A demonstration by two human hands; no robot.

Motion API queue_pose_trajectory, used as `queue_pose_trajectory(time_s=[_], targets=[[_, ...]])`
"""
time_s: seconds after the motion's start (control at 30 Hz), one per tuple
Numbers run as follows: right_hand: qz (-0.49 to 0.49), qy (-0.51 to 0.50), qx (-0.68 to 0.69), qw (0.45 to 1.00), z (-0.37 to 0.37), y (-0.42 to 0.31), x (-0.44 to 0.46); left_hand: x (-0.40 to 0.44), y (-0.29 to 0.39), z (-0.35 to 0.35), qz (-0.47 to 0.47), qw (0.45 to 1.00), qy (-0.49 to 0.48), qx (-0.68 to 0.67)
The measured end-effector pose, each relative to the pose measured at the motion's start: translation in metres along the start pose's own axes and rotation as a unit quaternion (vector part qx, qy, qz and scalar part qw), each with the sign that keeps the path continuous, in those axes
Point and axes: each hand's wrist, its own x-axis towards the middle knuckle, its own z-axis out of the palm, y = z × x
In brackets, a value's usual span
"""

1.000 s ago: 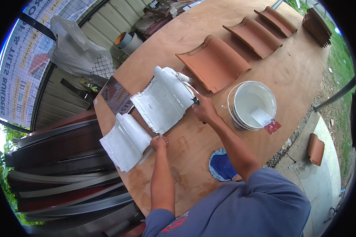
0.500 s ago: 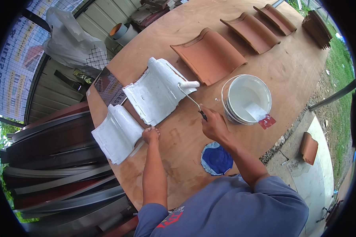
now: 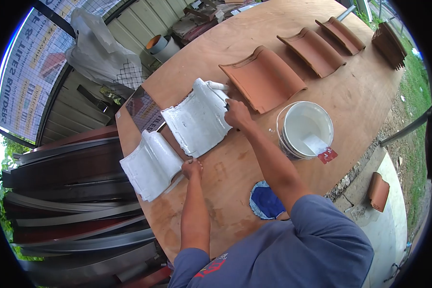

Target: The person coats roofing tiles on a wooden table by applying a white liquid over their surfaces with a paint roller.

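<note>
A roof tile coated in wet white paint (image 3: 194, 120) lies on the plywood table. My right hand (image 3: 237, 115) is wrapped round the handle of a small paint roller (image 3: 219, 86), whose white sleeve lies against the tile's far right edge. At the tile's near edge, my left hand (image 3: 192, 169) is closed, its fingertips pinching the rim. To its left lies another white-painted tile (image 3: 151, 163). A bucket of white paint (image 3: 284, 132) stands right of my right arm, with a broad scraper with a red end (image 3: 321, 148) leaning in it.
Bare terracotta tiles (image 3: 264, 79) lie in a row toward the far right, ending in a dark stack (image 3: 389, 45). A round blue-stained lid or dish (image 3: 266, 199) sits near my body. Long metal sheets (image 3: 72, 201) are piled left of the plywood table (image 3: 221, 192).
My right hand has moved away from me and slightly left, carrying the roller to the tile's far right edge. My left hand stays at the near edge. The camera view has shifted slightly.
</note>
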Motion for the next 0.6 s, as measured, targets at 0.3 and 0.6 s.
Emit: queue_pose_trajectory(time_s=[0.3, 0.6], targets=[[-0.026, -0.007, 0.038, 0.999, -0.058, 0.057, -0.192, 0.004, -0.009, 0.003, 0.024, 0.998, 0.031, 0.053], [-0.081, -0.045, -0.072, 0.993, -0.067, 0.046, -0.189, -0.076, -0.027, -0.046, 0.31, 0.894, 0.066, 0.316]])
